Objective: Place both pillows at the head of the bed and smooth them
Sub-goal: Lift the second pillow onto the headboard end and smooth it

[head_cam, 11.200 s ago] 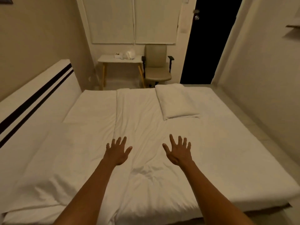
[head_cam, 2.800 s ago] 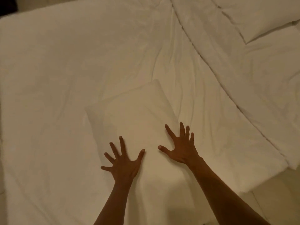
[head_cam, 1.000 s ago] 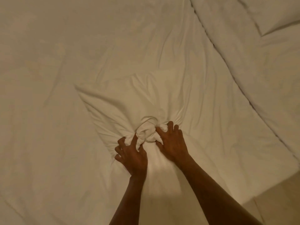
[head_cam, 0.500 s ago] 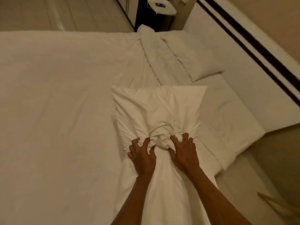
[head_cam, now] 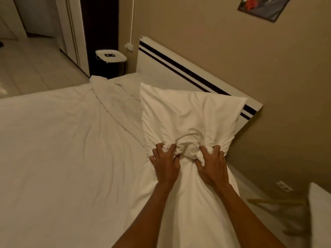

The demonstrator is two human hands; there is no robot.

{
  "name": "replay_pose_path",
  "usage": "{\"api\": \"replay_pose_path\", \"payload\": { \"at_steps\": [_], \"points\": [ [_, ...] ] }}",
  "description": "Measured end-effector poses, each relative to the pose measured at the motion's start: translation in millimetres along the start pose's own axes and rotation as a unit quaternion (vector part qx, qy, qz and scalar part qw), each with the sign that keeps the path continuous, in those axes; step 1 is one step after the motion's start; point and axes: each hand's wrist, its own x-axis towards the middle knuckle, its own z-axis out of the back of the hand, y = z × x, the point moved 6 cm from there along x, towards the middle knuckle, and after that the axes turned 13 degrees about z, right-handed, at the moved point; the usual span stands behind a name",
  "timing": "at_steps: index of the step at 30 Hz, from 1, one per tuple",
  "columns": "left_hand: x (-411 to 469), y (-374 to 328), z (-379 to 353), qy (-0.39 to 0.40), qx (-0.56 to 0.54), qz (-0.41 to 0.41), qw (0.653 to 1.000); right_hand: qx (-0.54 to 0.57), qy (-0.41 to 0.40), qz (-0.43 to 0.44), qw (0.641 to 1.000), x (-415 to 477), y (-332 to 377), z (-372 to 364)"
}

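Observation:
A white pillow hangs lifted above the bed, near the white headboard with its two dark stripes. My left hand and my right hand both clutch bunched fabric in the pillow's lower middle. The pillow's far corners point toward the headboard. The second pillow lies at the head of the bed, mostly hidden behind the held pillow. A rumpled white duvet covers the mattress to the left.
A dark nightstand with a white device on top stands beside the headboard's far end. A doorway and tiled floor lie at the upper left. The beige wall runs along the right, with a picture high up.
I have lifted the pillow and carried it right toward the headboard. It now covers most of the second pillow. My view has swung up to the wall.

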Motion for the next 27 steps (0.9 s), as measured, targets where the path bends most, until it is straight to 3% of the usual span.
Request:
{"api": "replay_pose_path", "payload": {
  "at_steps": [12,19,27],
  "points": [
    [-44.9,-149.4,-81.5,0.025,0.01,-0.095,0.995,-0.001,-0.038,-0.1,0.994,-38.5,-155.6,57.9],
    [-34.3,-171.7,-143.7,0.043,0.018,-0.088,0.995,0.001,-0.02,-0.106,0.994,-23.8,-214.9,31.9],
    [36.0,-182.1,-223.5,0.049,0.027,-0.071,0.996,0.014,-0.004,-0.097,0.995,49.6,-271.0,-29.6]
  ]
}}
